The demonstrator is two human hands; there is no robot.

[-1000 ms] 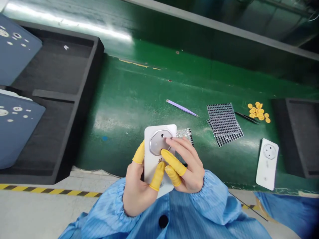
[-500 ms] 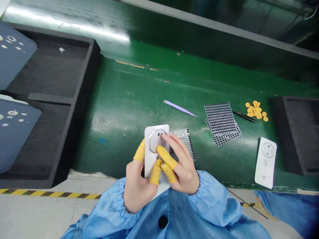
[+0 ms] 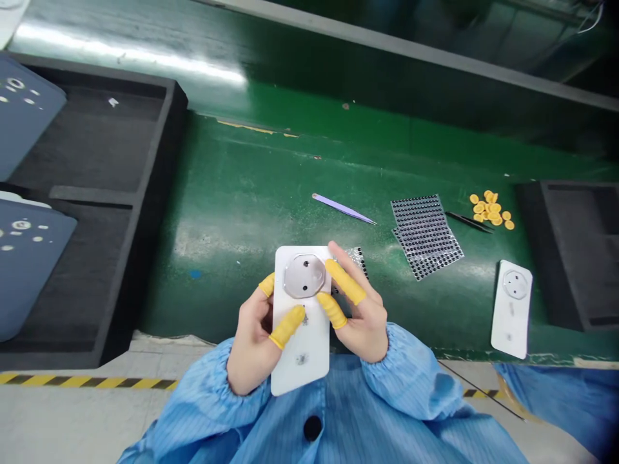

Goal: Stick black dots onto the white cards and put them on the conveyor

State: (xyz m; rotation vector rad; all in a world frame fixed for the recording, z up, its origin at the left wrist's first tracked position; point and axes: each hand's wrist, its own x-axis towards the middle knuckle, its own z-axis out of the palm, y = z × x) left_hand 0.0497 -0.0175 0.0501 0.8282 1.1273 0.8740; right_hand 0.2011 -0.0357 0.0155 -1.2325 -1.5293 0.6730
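The white panel (image 3: 316, 338) is held up in front of the person's chest, at the near edge of the green bench (image 3: 251, 225). The left hand (image 3: 251, 348) is clamped on it, covered thumb across the face and fingers wrapping the left side; that grip seems the one to keep firm, so the panel doesn't twist. On the right hand (image 3: 365, 322), thumb and forefinger are spread apart, touching the right edge beside the octagonal disc (image 3: 314, 276); whether they pinch cannot be told. Good handling probably means light, even contact through the yellow finger cots (image 3: 345, 280), with bare fingertips off the shiny disc.
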